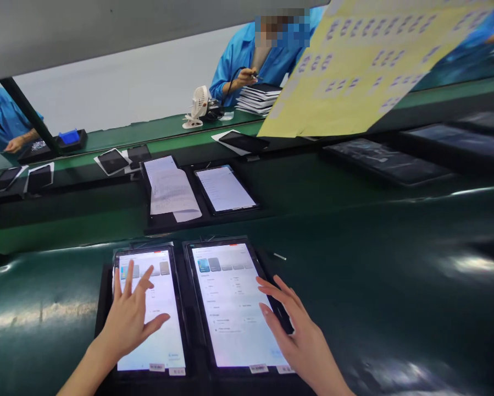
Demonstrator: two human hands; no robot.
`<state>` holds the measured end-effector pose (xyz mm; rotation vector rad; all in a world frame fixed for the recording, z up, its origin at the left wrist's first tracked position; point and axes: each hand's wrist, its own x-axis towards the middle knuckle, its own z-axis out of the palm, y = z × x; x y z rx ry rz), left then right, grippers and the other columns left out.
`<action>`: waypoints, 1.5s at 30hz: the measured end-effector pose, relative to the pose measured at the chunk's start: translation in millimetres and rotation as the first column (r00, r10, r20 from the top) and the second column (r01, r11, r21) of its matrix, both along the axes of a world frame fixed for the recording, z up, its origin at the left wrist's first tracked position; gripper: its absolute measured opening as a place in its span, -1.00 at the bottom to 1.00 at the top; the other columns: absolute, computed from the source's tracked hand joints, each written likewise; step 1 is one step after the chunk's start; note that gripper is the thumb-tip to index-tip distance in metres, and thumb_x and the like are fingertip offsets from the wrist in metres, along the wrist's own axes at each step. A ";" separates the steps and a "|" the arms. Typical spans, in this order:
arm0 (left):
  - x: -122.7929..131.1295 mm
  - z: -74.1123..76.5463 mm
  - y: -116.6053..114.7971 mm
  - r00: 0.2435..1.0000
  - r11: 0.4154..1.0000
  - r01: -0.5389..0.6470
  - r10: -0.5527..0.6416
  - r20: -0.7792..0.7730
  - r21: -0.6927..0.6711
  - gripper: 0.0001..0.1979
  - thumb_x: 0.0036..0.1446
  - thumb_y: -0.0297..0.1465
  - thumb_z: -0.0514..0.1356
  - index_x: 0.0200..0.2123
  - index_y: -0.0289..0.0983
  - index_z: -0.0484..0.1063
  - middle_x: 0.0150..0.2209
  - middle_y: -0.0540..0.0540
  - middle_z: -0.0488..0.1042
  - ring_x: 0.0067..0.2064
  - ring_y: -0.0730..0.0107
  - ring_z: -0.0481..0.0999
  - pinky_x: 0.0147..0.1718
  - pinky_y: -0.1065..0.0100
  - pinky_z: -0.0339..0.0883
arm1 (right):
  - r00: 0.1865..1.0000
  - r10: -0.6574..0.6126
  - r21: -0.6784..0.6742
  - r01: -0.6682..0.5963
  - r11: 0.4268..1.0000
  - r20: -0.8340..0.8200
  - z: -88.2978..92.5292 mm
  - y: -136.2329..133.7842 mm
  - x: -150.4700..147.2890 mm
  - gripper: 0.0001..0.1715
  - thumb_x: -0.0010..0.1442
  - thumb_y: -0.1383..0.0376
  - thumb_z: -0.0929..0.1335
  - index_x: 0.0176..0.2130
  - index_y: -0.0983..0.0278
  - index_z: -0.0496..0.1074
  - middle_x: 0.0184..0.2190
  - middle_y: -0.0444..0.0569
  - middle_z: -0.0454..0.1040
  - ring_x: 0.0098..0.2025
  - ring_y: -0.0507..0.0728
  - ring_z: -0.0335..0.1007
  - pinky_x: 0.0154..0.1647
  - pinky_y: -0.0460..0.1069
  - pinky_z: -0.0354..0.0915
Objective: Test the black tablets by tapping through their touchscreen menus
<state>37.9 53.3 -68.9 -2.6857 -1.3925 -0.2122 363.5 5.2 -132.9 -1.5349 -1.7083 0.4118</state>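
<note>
Two tablets with lit screens lie side by side on the green work surface in front of me. Over the left tablet is my left hand, fingers spread above the screen and holding nothing. My right hand hovers at the right edge of the right tablet, its fingers apart and pointing at the screen. Whether any fingertip touches the glass I cannot tell. Both screens show a row of small pictures above lines of text. Small white labels stick to the lower edges of both tablets.
Behind stand another lit tablet and one partly covered by a paper sheet. Dark tablets lie at the right. A yellow printed sheet hangs at upper right. Across the line, a person in blue sits near a white fan.
</note>
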 end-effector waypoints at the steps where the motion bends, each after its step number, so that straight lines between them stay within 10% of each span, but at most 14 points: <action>1: 3.2 -1.2 1.5 1.000 0.999 0.030 -0.030 0.002 -0.028 -0.19 0.21 -0.07 0.07 0.31 -0.43 -0.19 0.02 -0.25 0.45 0.34 -0.24 -0.27 0.16 -0.39 -0.19 | 1.000 0.000 -0.004 0.000 1.000 0.002 -0.2 0.1 0.1 -0.72 0.40 0.17 0.17 0.06 0.14 0.24 0.09 -0.02 0.32 0.27 0.29 -0.04 0.07 0.30 0.31; 13: -39.8 -3.7 -11.0 0.988 0.988 -0.154 0.154 0.006 -0.015 -0.32 0.21 -0.13 0.09 0.28 -0.31 -0.05 -0.15 -0.18 0.54 0.35 -0.14 -0.21 0.17 -0.39 -0.18 | 1.000 -0.010 0.060 0.009 0.998 0.012 0.4 2.8 -0.2 -0.75 0.38 0.17 0.17 -0.02 0.18 0.28 0.05 0.00 0.37 0.24 0.32 0.01 0.16 0.37 0.16; 21: -45.2 -21.1 -13.0 0.928 0.951 -0.307 0.289 0.237 0.042 -0.78 0.26 -0.24 0.01 -0.12 -0.24 0.15 0.23 -0.38 0.21 0.35 -0.15 -0.17 0.15 -0.40 -0.10 | 0.948 0.248 0.105 -0.272 0.956 0.200 8.5 1.8 -5.4 -0.83 0.37 0.35 0.18 -0.16 0.18 0.32 -0.10 -0.06 0.47 0.23 0.31 0.04 0.24 0.46 -0.14; 30: -35.0 -26.0 -20.1 0.923 0.958 -0.287 0.273 0.271 0.015 -0.89 0.25 -0.35 0.01 -0.17 -0.20 0.13 0.24 -0.33 0.21 0.36 -0.07 -0.23 0.16 -0.38 -0.09 | 0.943 0.240 0.160 -0.280 0.947 0.229 9.6 0.3 -2.9 -0.83 0.36 0.35 0.18 -0.23 0.19 0.32 0.00 -0.08 0.41 0.22 0.30 0.07 0.28 0.42 -0.21; 40: -6.2 1.2 1.7 0.998 1.000 0.016 -0.015 0.054 -0.008 -0.94 0.24 -0.37 0.03 -0.24 -0.22 0.16 0.25 -0.21 0.22 0.36 -0.16 -0.30 0.18 -0.38 -0.17 | 0.955 0.215 0.187 -0.254 0.949 0.204 9.8 0.8 -4.6 -0.84 0.37 0.35 0.18 -0.09 0.15 0.27 -0.02 -0.06 0.43 0.16 0.32 0.17 0.23 0.45 -0.11; 45: -8.2 -3.8 11.2 0.996 0.998 -0.063 0.063 0.057 -0.013 -0.74 0.24 -0.27 0.05 -0.08 -0.27 0.16 0.32 -0.35 0.02 0.35 -0.21 -0.42 0.16 -0.41 -0.17 | 0.963 0.201 0.215 -0.237 0.947 0.177 12.7 0.1 -3.1 -0.90 0.36 0.38 0.18 -0.20 0.19 0.23 -0.01 -0.04 0.43 0.19 0.32 0.13 0.23 0.43 -0.08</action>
